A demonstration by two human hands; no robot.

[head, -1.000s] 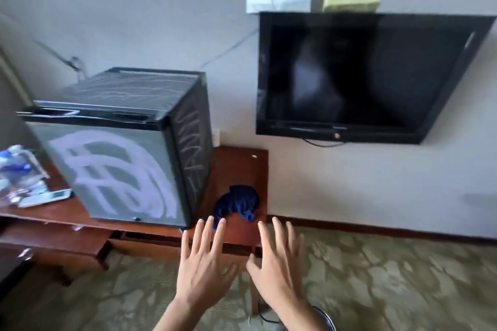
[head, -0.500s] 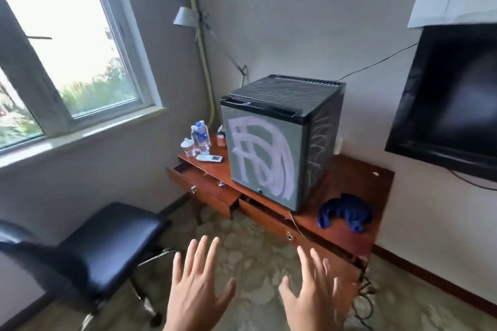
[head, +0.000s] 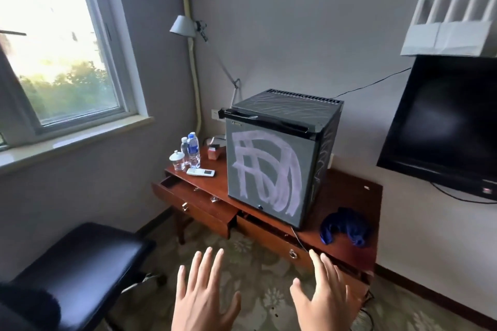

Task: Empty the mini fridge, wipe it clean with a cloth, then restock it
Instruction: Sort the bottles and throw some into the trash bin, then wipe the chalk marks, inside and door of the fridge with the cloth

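Black boxy mini fridge (head: 271, 161), door closed, sits on a wooden tabletop (head: 347, 191) beyond the left hand (head: 201, 303) and right hand (head: 322, 301), both spread and empty; crumpled blue cloth (head: 345, 226) lies beside it.

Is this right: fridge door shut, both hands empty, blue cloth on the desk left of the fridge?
Not quite. The head view shows the blue cloth on the desk right of the fridge, not left. Door shut, left hand and right hand empty: correct.
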